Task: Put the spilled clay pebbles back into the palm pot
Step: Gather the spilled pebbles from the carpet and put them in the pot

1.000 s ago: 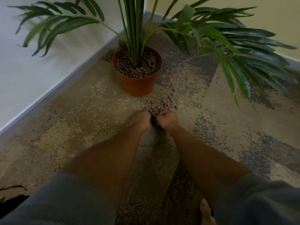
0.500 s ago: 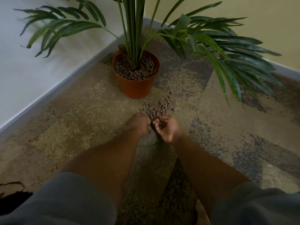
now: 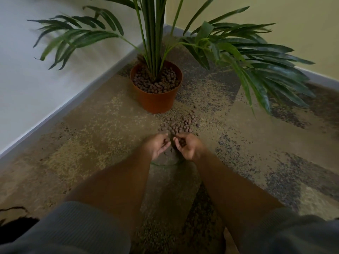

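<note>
Cupped hands, left (image 3: 159, 146) and right (image 3: 187, 147), palms up beside spilled clay pebbles (image 3: 180, 124) before palm pot (image 3: 158, 100).

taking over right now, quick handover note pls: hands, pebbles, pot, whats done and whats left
Left hand: cupped palm up beside the right; unclear whether it holds anything.
Right hand: fingers curled round a few pebbles.
Spilled clay pebbles: most lie piled on the carpet in front of the palm pot, just beyond the hands; a few lie between the hands.
Done: a small scoop in hand, not yet over the pot.
Left: tip it in, then gather the pile.
</note>
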Action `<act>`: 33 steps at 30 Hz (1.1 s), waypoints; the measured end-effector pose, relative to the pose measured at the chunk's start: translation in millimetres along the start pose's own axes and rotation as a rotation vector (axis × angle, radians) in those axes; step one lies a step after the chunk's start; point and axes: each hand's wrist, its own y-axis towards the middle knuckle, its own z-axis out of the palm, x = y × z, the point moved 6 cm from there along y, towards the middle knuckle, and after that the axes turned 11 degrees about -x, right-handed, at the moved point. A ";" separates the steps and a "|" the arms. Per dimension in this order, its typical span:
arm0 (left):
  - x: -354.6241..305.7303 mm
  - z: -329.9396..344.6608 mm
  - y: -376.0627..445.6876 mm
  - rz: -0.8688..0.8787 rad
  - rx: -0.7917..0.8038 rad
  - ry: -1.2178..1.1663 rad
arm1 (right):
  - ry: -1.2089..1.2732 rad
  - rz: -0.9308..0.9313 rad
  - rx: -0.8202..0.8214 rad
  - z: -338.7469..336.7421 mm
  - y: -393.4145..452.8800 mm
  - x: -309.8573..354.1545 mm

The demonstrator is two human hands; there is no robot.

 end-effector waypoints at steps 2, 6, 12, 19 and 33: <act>-2.5 -4.0 -4.5 -0.066 0.032 -0.236 | 0.047 0.000 0.038 13.4 -5.5 6.3; -35.5 -8.8 -14.5 -0.084 -0.007 -0.650 | 0.209 -0.036 0.192 49.7 -28.1 29.7; -121.7 6.0 -48.4 0.060 -0.016 -0.842 | 0.343 -0.098 0.295 99.3 -63.5 73.3; -183.9 9.1 -78.0 0.220 0.133 -0.818 | 0.299 -0.154 0.382 149.4 -89.9 111.4; -162.3 -2.1 -57.0 0.168 0.191 -0.771 | 0.430 -0.057 0.424 118.8 -67.0 86.7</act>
